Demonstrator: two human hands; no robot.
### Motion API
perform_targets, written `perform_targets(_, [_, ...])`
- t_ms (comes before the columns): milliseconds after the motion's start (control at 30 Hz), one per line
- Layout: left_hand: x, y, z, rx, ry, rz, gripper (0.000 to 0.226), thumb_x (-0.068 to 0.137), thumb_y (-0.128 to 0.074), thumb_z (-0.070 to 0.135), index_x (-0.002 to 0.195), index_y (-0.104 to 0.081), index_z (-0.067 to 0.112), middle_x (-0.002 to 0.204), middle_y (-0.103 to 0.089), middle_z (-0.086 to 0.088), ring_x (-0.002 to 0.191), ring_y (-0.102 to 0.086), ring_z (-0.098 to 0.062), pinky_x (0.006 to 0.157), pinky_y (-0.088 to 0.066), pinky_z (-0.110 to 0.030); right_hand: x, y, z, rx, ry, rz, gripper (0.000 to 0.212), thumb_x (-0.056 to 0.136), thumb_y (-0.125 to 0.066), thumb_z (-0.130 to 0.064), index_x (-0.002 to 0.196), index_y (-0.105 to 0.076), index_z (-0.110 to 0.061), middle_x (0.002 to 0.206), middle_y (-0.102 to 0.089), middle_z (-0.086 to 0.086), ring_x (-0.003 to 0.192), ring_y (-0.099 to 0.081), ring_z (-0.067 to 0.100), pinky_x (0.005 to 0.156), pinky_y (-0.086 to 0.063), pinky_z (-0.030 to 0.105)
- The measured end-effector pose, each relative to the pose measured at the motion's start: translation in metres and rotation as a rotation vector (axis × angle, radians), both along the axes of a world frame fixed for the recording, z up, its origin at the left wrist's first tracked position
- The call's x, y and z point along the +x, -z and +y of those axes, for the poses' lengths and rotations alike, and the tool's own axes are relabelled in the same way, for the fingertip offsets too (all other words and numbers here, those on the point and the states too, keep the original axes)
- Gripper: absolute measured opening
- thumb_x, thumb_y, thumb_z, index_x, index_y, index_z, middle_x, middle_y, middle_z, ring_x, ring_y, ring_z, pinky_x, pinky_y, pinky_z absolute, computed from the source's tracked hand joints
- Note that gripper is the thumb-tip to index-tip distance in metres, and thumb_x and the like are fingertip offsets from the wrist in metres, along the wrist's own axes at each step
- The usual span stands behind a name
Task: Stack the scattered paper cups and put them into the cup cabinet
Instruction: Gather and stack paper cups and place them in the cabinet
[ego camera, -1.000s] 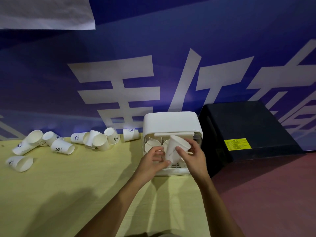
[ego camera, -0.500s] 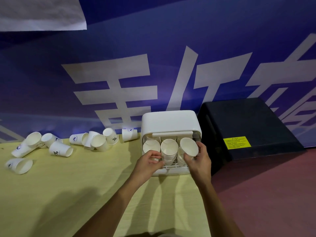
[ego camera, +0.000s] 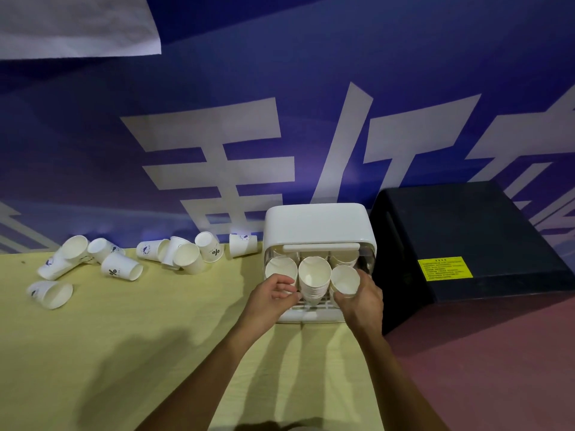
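Now the right hand [ego camera: 357, 301] is gripping the right stack [ego camera: 343, 279] in the cabinet [ego camera: 317, 223], centre frame. The left hand [ego camera: 275, 293] is curling by the left stack [ego camera: 280, 269], grip unclear. Snagging a rim risks toppling stacks. Loose cups [ego camera: 121, 269] are lying at left.

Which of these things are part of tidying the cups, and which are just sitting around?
Part of the job: cup cabinet, middle cup stack inside it, right cup gripped by the right hand, left hand, scattered cups on the table.
Just lying about: black box, its yellow label, blue banner, white sheet.
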State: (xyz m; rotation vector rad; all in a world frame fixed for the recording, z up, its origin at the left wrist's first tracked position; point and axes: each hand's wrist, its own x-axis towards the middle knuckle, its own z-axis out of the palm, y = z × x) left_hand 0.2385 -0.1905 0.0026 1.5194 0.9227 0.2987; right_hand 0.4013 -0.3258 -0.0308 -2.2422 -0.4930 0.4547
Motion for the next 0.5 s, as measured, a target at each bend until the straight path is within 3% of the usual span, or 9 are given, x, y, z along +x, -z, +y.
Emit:
perform_targets(100, [-0.002,-0.003,-0.002,0.001,-0.003,-0.004,0.026,0.082,-0.081,0.023,0.104,-0.068,0.021,0.101,-0.073,0.005,0.097,-0.069,-0.018,0.078,-0.051,-0.021,0.002,-0.008,0.000,-0.006,-0.021,-0.018,0.070,0.078,-0.079,-0.032,0.140,-0.051,-0.016,0.138,-0.057,0.005,0.131,-0.045,0.029,0.107,-0.042,0.049])
perform_targets(233, [-0.010,-0.009,-0.006,0.010,-0.035,-0.004,0.026,0.081,-0.081,0.028,0.103,-0.068,0.025,0.102,-0.073,0.007,0.095,-0.069,-0.012,0.071,-0.047,-0.015,-0.013,-0.030,0.006,0.146,-0.023,-0.149,0.051,0.086,-0.072,-0.025,0.133,-0.057,-0.015,0.131,-0.059,0.005,0.124,-0.050,0.025,0.104,-0.045,0.046])
perform_targets(367, [-0.031,-0.015,-0.006,0.007,-0.106,-0.011,0.037,0.069,-0.077,0.042,0.102,-0.069,0.027,0.100,-0.073,0.011,0.091,-0.069,-0.007,0.072,-0.051,-0.017,-0.045,-0.049,0.026,0.270,-0.172,-0.224,0.035,0.089,-0.069,-0.020,0.123,-0.063,-0.017,0.119,-0.062,0.000,0.114,-0.055,0.019,0.094,-0.047,0.036])
perform_targets(500, [-0.067,-0.010,0.006,0.004,-0.214,-0.002,0.021,0.083,-0.077,0.021,0.102,-0.070,0.025,0.097,-0.073,0.006,0.084,-0.067,-0.005,0.074,-0.050,-0.013,-0.087,-0.054,0.056,0.312,-0.372,-0.177,0.033,0.091,-0.068,-0.019,0.123,-0.062,-0.019,0.120,-0.061,-0.004,0.112,-0.056,0.015,0.094,-0.050,0.039])
